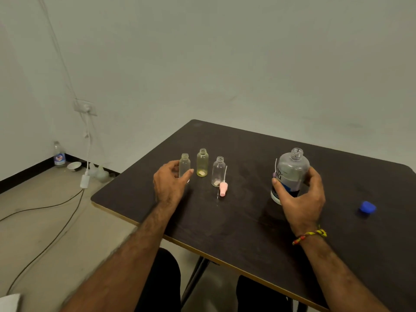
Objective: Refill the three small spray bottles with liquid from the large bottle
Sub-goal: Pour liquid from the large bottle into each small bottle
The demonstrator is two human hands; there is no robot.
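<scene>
Dark wood-grain table fills the space in front of the seated person, set against a bare pale wall. Nearest, at about four o'clock, the right hand wraps around the large bottle, uncapped and standing upright, with a yellow-and-red bracelet on the wrist. A blue cap lies well apart at three o'clock. Toward eleven o'clock, the left hand pinches the left small bottle between thumb and fingers. Beside it stand the yellowish middle bottle and the clear right bottle, all open, a pink spray top lying just in front.
</scene>
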